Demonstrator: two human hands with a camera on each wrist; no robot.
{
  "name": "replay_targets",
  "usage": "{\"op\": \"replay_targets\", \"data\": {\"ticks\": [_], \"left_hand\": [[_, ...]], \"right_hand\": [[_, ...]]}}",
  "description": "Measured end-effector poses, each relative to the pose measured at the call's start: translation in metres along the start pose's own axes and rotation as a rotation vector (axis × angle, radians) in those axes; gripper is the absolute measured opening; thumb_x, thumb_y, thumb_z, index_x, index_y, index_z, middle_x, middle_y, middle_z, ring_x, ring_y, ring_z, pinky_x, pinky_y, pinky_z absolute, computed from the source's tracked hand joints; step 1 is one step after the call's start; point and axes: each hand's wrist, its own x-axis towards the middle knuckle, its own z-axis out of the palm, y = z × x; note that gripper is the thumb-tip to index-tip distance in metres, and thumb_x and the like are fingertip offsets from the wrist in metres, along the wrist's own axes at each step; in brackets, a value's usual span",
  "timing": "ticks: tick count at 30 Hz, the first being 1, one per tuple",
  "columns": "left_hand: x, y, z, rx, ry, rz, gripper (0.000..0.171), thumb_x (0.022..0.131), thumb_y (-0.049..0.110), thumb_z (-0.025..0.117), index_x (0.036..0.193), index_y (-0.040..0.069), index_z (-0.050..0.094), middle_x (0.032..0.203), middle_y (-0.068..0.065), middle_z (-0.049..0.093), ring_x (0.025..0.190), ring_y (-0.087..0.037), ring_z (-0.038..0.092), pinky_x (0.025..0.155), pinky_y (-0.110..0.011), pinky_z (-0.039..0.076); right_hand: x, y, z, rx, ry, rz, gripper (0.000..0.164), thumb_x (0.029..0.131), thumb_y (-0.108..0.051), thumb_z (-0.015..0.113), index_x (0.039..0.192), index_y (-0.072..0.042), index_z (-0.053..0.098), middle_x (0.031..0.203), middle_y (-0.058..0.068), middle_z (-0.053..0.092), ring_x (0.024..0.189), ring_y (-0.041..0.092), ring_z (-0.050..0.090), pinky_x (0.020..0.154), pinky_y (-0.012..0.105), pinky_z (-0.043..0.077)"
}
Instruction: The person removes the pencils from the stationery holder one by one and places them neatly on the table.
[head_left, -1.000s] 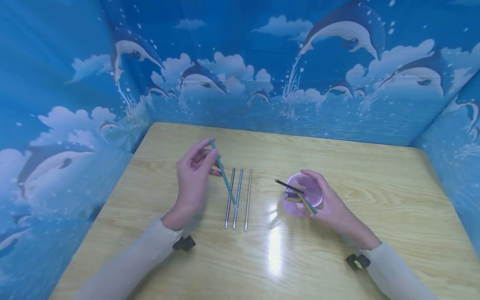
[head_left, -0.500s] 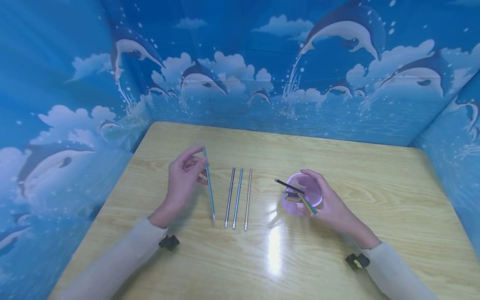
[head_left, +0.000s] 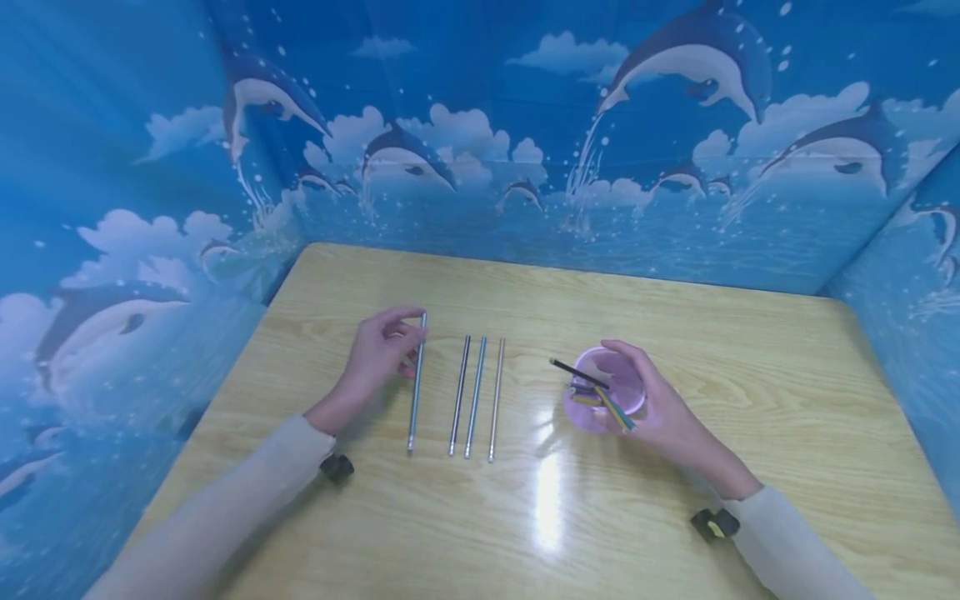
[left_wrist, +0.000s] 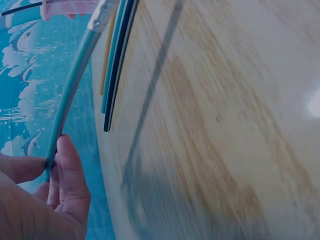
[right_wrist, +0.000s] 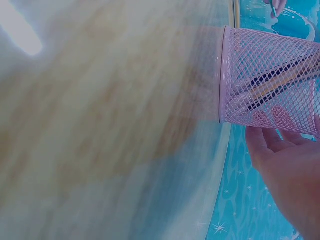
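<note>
The pencil [head_left: 417, 383] in the left hand [head_left: 378, 348] looks smooth and faintly glossy, with a shiny metallic band [left_wrist: 100, 16] near its end. Held by the right hand [head_left: 667, 412], the cup [right_wrist: 245, 50] is openwork mesh, metal or plastic I can't tell. Beneath both hands, the desk [head_left: 750, 358] is glossy wood grain; the backdrop [head_left: 480, 92] beyond them looks like smooth cloth.
</note>
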Motion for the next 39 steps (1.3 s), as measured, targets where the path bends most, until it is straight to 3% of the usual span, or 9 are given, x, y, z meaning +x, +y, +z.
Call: {"op": "replay_targets", "data": {"ticks": [11,19,30,39], "left_hand": [[0.019,-0.008,0.017,0.163,-0.051,-0.005,0.040,0.102,0.009,0.077,0.140,0.004,0.067,0.096,-0.016,0.075,0.058,-0.020,0.066,0.054,-0.033,0.063],[0.029,-0.010,0.025,0.257,-0.077,-0.035,0.039,0.100,0.008,0.078,0.137,0.002,0.066,0.100,-0.013,0.075,0.059,-0.019,0.067,0.057,-0.035,0.065],[0.037,-0.014,0.035,0.378,-0.103,-0.019,0.034,0.100,0.006,0.076,0.132,-0.002,0.065,0.094,-0.012,0.072,0.062,-0.020,0.069,0.061,-0.035,0.066],[0.040,-0.014,0.040,0.459,-0.101,-0.012,0.034,0.101,0.006,0.077,0.132,-0.001,0.065,0.094,-0.011,0.069,0.063,-0.021,0.067,0.059,-0.034,0.065]], "right_hand": [[-0.001,0.001,0.001,0.010,-0.002,0.012,0.104,0.086,-0.007,0.092,0.169,-0.023,0.033,0.158,0.015,0.051,0.141,0.045,0.050,0.107,0.078,0.045],[-0.002,0.001,0.001,0.002,-0.002,0.014,0.104,0.086,-0.010,0.093,0.169,-0.025,0.033,0.159,0.013,0.050,0.142,0.044,0.049,0.106,0.079,0.046],[-0.002,0.000,0.000,0.021,-0.005,0.017,0.105,0.084,-0.006,0.093,0.169,-0.024,0.033,0.159,0.014,0.049,0.142,0.045,0.050,0.108,0.075,0.047],[0.000,0.001,0.000,0.018,-0.005,0.011,0.103,0.086,-0.007,0.093,0.169,-0.024,0.033,0.159,0.014,0.050,0.143,0.044,0.049,0.108,0.077,0.045]]}}
